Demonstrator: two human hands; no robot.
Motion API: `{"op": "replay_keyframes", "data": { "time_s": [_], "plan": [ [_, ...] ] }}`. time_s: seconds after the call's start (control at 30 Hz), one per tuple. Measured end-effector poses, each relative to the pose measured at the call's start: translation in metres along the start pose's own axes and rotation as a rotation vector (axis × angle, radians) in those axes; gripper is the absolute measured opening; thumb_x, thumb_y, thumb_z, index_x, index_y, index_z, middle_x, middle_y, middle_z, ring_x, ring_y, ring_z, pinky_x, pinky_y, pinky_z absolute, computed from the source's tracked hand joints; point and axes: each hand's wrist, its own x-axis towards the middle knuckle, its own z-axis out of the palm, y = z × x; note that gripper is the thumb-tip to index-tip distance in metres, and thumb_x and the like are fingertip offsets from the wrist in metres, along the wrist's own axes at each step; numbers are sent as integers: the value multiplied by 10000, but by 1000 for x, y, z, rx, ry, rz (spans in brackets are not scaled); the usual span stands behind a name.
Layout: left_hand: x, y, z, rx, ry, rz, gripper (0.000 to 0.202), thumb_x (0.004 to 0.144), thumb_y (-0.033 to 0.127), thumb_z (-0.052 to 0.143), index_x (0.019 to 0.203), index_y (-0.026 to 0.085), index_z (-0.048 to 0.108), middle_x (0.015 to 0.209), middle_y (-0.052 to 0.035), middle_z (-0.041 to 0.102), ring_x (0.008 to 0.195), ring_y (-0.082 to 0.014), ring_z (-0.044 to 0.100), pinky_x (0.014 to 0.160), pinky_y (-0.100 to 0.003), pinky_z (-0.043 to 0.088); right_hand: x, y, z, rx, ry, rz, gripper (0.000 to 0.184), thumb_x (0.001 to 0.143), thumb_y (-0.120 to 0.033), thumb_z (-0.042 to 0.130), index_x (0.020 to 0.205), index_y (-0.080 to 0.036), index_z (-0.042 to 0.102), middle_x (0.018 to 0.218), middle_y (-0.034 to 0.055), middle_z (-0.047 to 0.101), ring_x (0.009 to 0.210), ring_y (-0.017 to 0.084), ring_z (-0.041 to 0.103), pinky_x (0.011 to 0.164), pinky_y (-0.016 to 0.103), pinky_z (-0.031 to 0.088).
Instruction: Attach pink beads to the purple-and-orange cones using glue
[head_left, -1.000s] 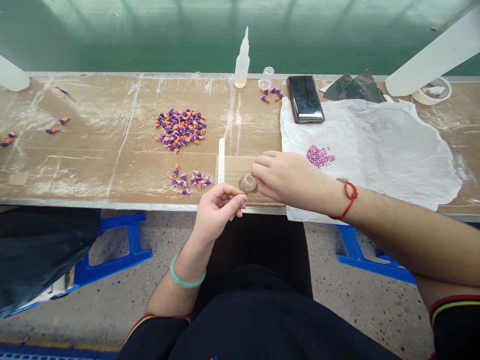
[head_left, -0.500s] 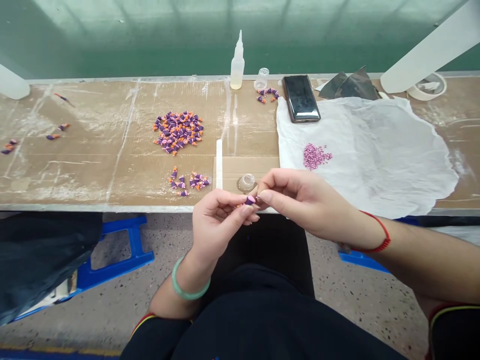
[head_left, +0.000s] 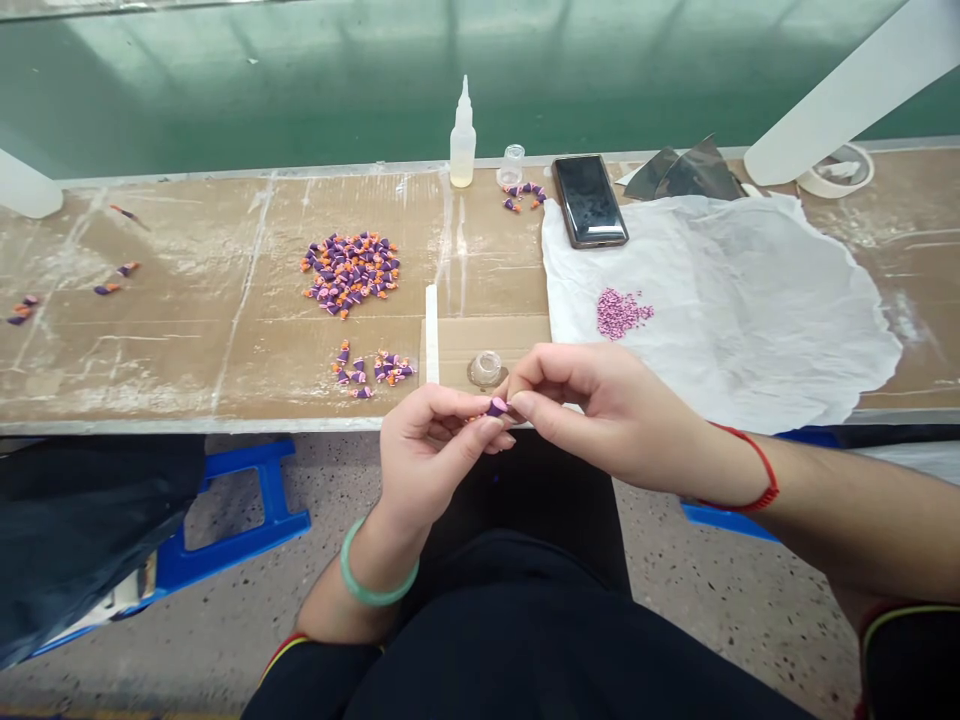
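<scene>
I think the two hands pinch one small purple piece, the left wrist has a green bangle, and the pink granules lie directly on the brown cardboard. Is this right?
Not fully: the head view shows the pink granules lying on the crumpled white sheet. The rest stands: the left hand and right hand pinch the small purple piece, and the left wrist has the green bangle.

Left hand [head_left: 431,455] raised, wrist bent, thumb and first fingers pinched, remaining fingers curled in. Right hand [head_left: 607,410] held out from the person's right, thumb and index pinched as well, forearm [head_left: 847,525] close to level. Fingertips [head_left: 523,405] of both hands met at the centre of the view, the two hands touching only at the tips. Left wrist [head_left: 375,530] wore a pale green bangle [head_left: 367,592], right wrist [head_left: 731,478] a red cord [head_left: 750,505]. Dark sleeve [head_left: 315,665] on the left upper arm.
</scene>
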Motion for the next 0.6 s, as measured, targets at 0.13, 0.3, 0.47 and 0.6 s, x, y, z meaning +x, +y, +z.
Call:
{"op": "replay_keyframes", "data": {
  "time_s": [0.13, 0.3, 0.47, 0.6],
  "plan": [
    [0, 0, 2, 35, 18, -9, 222, 752, 318, 858, 764, 168, 694, 702, -11, 769, 534, -134, 729, 490, -178, 612, -2, 1, 0, -69, 6, -63, 131, 872, -172, 556, 751, -210, 588, 696, -7, 695, 579, 111, 616, 523, 224, 465],
    [0, 0, 4, 31, 45, -35, 254, 725, 339, 876, 748, 168, 689, 671, -7, 759, 501, -126, 706, 477, -187, 600, -5, 0, 2, -179, 44, -139, 141, 888, -189, 550, 755, -228, 574, 712, -4, 703, 603, 128, 633, 560, 247, 481],
    [0, -1, 2, 43, 32, -58, 261, 718, 356, 878, 741, 170, 696, 652, -9, 747, 490, -129, 692, 453, -197, 582, -7, 1, 5, -281, 57, -221, 156, 886, -145, 514, 760, -222, 567, 688, -4, 682, 583, 125, 610, 546, 247, 458],
    [0, -3, 0, 66, 3, -32, 233, 744, 343, 860, 754, 173, 701, 673, -7, 744, 509, -126, 697, 473, -196, 584, -8, 6, 7, -348, 86, -306, 169, 921, -133, 489, 796, -204, 576, 743, 23, 705, 637, 133, 641, 575, 246, 477]
  ]
}}
